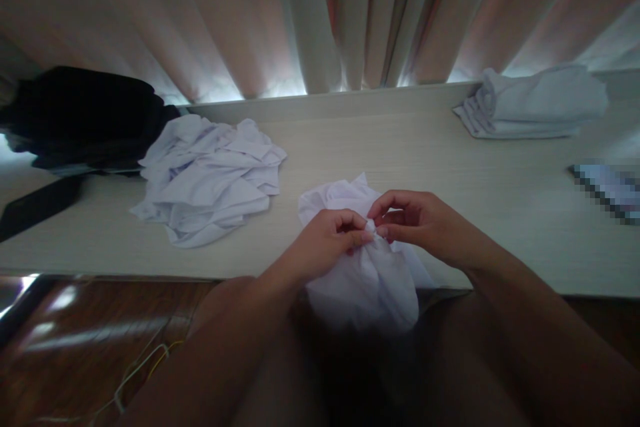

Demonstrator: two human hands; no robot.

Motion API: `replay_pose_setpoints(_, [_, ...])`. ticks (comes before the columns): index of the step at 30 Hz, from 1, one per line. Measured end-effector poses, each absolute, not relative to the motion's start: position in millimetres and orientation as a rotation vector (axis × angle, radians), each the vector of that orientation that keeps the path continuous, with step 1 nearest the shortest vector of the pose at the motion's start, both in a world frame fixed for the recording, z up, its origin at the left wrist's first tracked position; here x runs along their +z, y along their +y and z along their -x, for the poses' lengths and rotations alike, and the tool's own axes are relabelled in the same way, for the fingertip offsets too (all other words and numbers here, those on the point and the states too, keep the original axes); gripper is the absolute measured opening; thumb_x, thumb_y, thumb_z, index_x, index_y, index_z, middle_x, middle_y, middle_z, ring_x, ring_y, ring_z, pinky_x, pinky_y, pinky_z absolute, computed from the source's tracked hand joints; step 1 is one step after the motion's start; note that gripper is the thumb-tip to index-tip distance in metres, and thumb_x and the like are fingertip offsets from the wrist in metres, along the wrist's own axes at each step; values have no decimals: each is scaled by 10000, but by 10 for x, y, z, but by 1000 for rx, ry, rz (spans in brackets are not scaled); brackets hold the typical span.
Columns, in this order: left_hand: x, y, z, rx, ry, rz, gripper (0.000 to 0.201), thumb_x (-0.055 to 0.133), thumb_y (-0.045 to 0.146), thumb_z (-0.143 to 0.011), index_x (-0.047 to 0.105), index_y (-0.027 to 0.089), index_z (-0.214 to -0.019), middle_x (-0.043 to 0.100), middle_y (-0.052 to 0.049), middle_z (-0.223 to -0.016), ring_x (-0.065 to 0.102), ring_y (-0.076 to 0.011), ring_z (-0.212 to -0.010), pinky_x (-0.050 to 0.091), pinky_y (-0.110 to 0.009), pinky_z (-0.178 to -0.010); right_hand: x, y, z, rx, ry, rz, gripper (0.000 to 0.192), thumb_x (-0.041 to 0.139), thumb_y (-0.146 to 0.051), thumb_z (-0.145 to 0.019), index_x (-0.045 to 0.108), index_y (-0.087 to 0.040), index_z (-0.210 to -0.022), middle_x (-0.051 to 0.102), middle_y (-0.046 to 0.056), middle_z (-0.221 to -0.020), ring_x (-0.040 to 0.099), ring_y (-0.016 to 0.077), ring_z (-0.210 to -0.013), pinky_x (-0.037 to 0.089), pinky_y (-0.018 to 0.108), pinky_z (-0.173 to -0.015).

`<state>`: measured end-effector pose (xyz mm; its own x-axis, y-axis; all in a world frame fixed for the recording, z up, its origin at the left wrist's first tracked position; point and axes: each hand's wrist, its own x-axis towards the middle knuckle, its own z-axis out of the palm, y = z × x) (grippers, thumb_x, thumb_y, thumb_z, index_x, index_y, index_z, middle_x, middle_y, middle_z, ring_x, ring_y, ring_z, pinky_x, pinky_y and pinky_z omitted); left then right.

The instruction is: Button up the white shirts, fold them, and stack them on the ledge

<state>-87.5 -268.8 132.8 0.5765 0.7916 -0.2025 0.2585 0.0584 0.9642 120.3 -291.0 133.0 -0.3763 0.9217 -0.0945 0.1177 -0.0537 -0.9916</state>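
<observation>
Left hand point(330, 232): pinched the white cloth point(367, 283)
Right hand point(425, 219): pinched it too
Crumpled pile point(215, 177): lay left of it, apparently garments

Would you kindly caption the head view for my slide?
Left hand and right hand hold white cloth near a crumpled white pile.

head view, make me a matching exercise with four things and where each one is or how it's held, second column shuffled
Things:
1. front white cloth
2. black pile
3. white cable
4. folded white cloth

Places or states:
A. on the wooden floor
B. at the back of the pale tabletop, picture's right
C. pinched by the left hand and right hand
D. at the tabletop's left end in the picture

Pairs: 1-C, 2-D, 3-A, 4-B
</observation>
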Motion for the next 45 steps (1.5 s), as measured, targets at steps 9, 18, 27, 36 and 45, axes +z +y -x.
replay_pose_setpoints(9, [1219, -2686, 876, 568, 897, -1426, 283, 679, 366, -827, 625, 151, -651, 557, 18, -610, 497, -107, -592, 397, -235, -604, 1325, -2901, -1197, 1609, -1415, 1076, 165, 729, -206, -786, 676, -180, -940, 663, 24, -915, 608, 126, -731, 501, 259, -641])
replay_pose_setpoints(18, [1218, -2704, 841, 574, 903, -1292, 295, 693, 394, -819, 640, 143, -675, 548, 22, -619, 468, -89, -566, 382, -228, -572, 1291, -2895, -1173, 1619, -1344, 1078, 209, 770, -248, -754, 676, -172, -925, 658, 22, -868, 590, 118, -695, 484, 261, -625])
replay_pose_setpoints(27, [1201, -2652, 874, 591, 965, -1325, 252, 686, 363, -814, 643, 141, -700, 563, 8, -630, 505, -104, -579, 406, -237, -582, 1281, -2871, -1126, 1324, -1548, 1175, 152, 693, -268, -830, 688, -202, -967, 670, 21, -896, 606, 146, -754, 483, 275, -641])
replay_pose_setpoints(36, [1282, -2686, 898, 404, 954, -1573, 236, 576, 384, -901, 642, 158, -882, 593, -2, -772, 541, -139, -699, 419, -256, -654, 1329, -2861, -1189, 905, -1961, 1164, 84, 661, -306, -898, 701, -244, -940, 628, 32, -1013, 616, 181, -954, 510, 333, -879])
replay_pose_setpoints(45, [1231, -2694, 880, 457, 998, -1649, 277, 568, 387, -925, 647, 145, -1035, 651, -46, -962, 574, -177, -859, 432, -277, -743, 1275, -2841, -1191, 925, -1955, 1252, 139, 649, -316, -908, 700, -238, -1012, 708, 19, -1011, 630, 189, -925, 468, 332, -849])
